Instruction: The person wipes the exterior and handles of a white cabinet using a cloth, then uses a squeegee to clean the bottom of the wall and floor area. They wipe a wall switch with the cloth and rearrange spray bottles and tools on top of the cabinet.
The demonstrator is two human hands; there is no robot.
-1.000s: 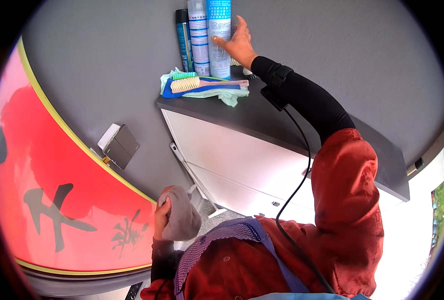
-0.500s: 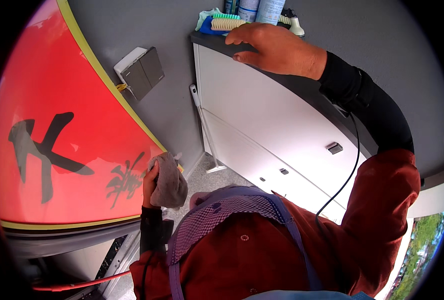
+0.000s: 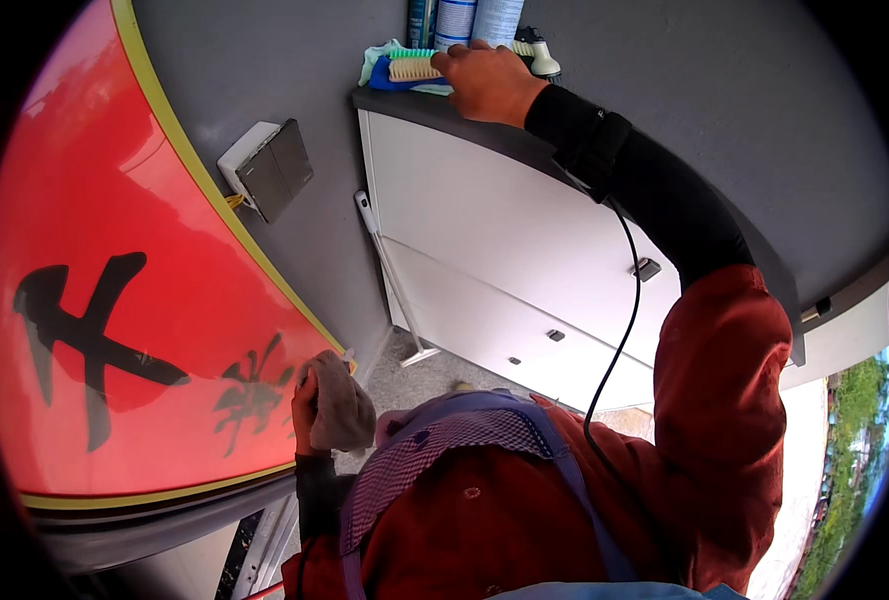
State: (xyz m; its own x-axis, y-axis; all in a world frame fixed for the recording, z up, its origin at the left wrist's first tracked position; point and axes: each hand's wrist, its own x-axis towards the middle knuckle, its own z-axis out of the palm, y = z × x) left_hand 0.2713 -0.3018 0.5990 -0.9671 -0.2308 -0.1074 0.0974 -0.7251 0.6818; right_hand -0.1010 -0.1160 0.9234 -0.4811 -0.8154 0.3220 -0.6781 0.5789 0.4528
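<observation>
Brush (image 3: 414, 68) | on cabinet top, touching right hand (image 3: 490, 82) fingertips

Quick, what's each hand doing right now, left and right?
Left hand: closed around a grey-brown cloth, next to the red panel.
Right hand: resting on the scrub brush on the cabinet top; whether it grips cannot be told.

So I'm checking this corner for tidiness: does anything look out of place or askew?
On the grey wall, the switch box hangs tilted, with yellow wire showing beneath. On the cabinet top, cloths and a brush lie heaped by the right hand.
</observation>
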